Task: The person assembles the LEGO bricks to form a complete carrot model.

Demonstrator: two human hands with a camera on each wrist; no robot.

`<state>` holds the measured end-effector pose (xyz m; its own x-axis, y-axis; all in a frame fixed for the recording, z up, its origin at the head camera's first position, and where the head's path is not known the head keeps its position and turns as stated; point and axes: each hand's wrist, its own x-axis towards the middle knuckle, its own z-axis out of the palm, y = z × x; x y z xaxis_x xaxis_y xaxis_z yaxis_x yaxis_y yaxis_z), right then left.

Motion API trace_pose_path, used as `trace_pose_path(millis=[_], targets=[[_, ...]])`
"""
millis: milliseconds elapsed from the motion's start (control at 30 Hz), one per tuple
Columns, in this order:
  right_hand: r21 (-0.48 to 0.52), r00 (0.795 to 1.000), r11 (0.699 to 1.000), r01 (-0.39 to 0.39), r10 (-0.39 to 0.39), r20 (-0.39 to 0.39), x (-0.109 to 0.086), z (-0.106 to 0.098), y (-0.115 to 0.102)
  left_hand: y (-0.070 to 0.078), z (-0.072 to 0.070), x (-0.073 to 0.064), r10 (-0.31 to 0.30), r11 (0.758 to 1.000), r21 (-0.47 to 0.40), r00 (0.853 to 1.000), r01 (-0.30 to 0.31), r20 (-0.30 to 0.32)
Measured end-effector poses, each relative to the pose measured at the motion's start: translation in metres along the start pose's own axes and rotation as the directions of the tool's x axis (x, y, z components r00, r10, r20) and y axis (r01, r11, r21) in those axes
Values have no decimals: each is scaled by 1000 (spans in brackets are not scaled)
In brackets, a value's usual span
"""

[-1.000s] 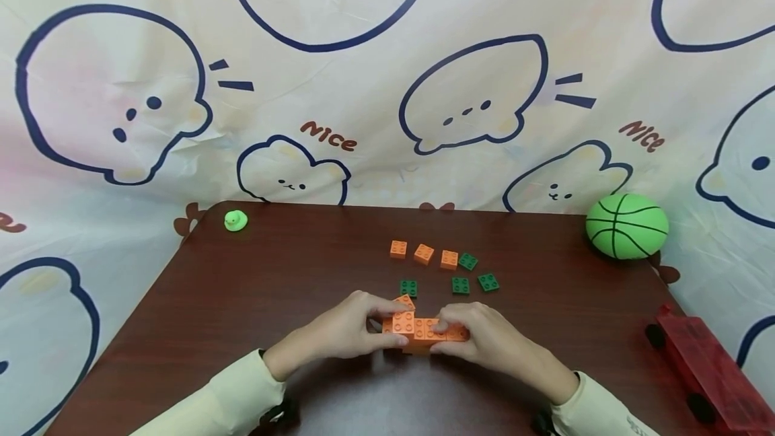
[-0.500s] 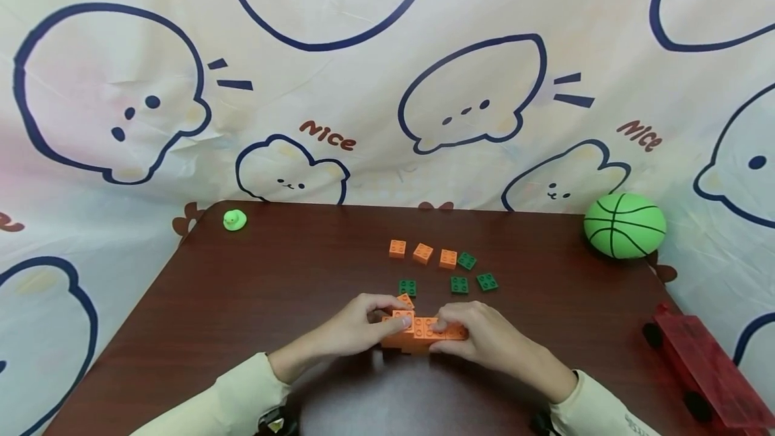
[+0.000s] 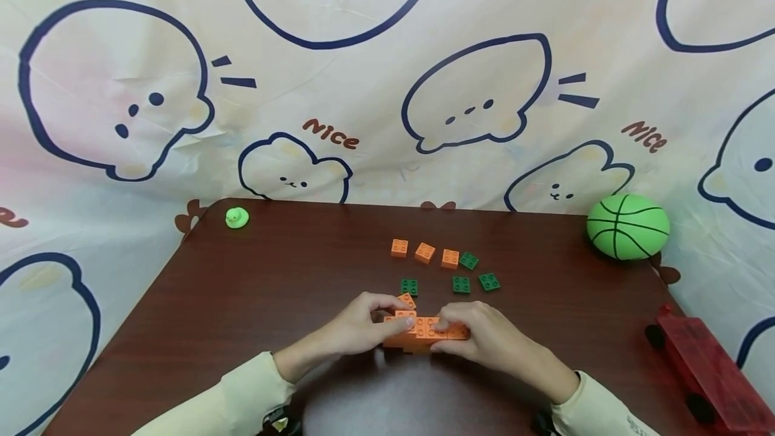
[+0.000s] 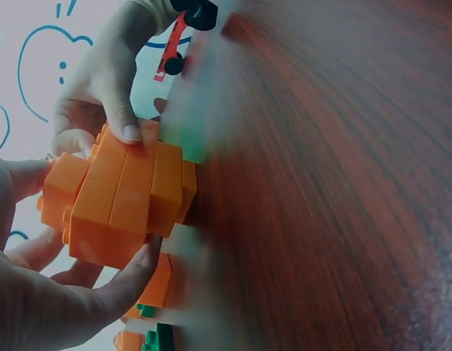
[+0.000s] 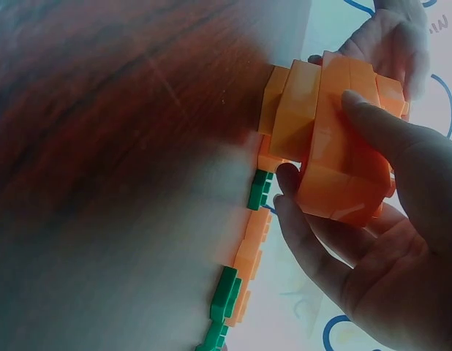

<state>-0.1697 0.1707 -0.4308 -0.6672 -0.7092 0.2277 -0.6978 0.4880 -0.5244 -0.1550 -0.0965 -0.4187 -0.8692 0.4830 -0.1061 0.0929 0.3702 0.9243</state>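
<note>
While a cartoon-print backdrop [image 3: 363, 86] hangs well beyond the fingers, a dark wood table [image 3: 290, 268] spreads below & around them. Well R of the R-hand fingers sits a red toy vehicle [image 3: 714, 369]; a green ball [image 3: 628, 227] w/ black lines rests beyond & R of them, nr the table's back edge. Pale sleeves [image 3: 254, 382] frame the grip: L hand [image 3: 360, 325], thumb & fingers clamped on the L end of an orange brick build [image 3: 424, 340]; R hand [image 3: 484, 335] clamped on its R end, thumb at near face. Build is btwn both sets of fingers; can't tell if it touches the table. Green toy duck [image 3: 237, 218] stands well beyond & L of the L-hand fingers. Smallest: 3 orange bricks [image 3: 425, 253] in a row beyond the fingers, 4 green bricks [image 3: 461, 284] nr them, plus one more orange brick [image 3: 406, 301] by the L fingertips, unclear if attached.
</note>
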Motion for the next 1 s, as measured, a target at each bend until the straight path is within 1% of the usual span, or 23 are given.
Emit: trace_pose_path(millis=[167,367,500,667,700,800,933,1000], targets=[[-4,1000,1000,4,-4,-4,-1,-1,0,-2,-1,2,-26,999,-45,1000,27,15],[-6,1000,1000,7,-7,-6,0,-1,0,-3,-2,3,-81,994,-73,996,82,25],[-8,1000,1000,5,-5,-4,1,0,0,-1,-3,4,-109,991,-81,994,111,32],[-3,1000,1000,11,-11,-9,0,0,1,3,-5,8,-129,987,-88,990,134,63],[-3,1000,1000,15,-15,-14,0,0,1,3,-5,9,-127,987,-92,990,133,67],[-19,999,1000,22,-22,-28,-2,-2,1,2,-3,13,-97,989,-102,992,105,78],[-33,1000,999,26,-26,-6,0,-2,0,-3,-2,14,-46,994,-93,998,50,46],[-35,1000,999,15,-15,7,-1,-3,0,-4,-1,15,-26,995,-91,999,30,37]])
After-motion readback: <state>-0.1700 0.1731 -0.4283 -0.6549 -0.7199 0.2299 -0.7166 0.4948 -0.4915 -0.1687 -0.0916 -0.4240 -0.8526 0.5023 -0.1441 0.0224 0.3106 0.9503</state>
